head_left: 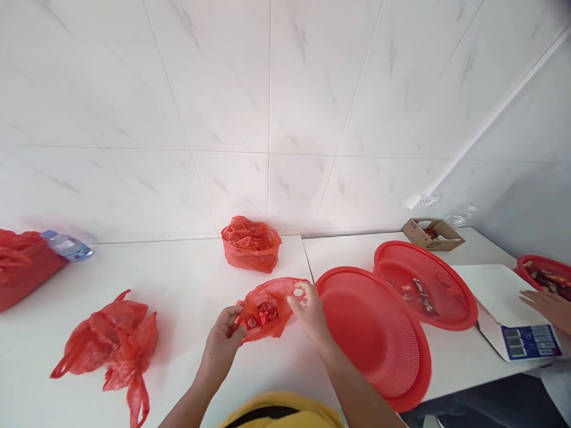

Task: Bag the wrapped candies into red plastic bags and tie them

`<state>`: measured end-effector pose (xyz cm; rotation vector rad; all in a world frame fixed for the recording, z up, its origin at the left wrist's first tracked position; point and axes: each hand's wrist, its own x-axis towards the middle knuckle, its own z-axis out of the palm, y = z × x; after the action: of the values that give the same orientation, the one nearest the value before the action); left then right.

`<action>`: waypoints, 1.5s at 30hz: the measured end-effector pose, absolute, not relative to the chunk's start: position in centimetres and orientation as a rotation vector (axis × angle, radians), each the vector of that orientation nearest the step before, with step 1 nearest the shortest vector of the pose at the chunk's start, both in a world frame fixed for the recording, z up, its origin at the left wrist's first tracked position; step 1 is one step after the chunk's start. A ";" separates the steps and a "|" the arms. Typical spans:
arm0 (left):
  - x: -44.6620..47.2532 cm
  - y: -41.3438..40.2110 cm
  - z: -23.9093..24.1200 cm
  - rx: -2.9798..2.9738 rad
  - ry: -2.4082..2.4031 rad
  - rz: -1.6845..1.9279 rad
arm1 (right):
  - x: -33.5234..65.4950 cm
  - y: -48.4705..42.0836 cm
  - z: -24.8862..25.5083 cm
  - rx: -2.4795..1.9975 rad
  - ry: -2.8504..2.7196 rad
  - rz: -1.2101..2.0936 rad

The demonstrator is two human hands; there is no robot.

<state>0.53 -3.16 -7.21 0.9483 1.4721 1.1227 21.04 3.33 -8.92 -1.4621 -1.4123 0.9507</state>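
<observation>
Between my hands a thin red plastic bag (274, 291) is spread at its mouth, low over the white table. Several small red wrapped pieces (267, 312) show inside it. My left hand (225, 335) pinches the bag's left edge between thumb and fingers. On the other side, my right hand (310, 311) grips the upper right rim, thumb and forefinger closed on the plastic. Just right of that hand stands a large red mesh basket (361, 324) with nothing in it.
Left lie a crumpled red bag (111, 341), a fuller red bag (18, 270) and a water bottle (68, 245). Bunched bags (251, 244) stand by the wall. Right are a second basket (428, 283), a cardboard box (433, 234), a white carton (501, 293) and a co-worker's hand (549, 310).
</observation>
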 end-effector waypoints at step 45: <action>-5.5 -3.5 0.8 1.474 1.617 0.619 | 21.8 1.9 -4.6 -0.864 -0.777 1.617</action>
<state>-5.45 -3.49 0.77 1.4738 1.6166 0.6194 21.84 1.95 -4.64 -0.8635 -0.7771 1.6174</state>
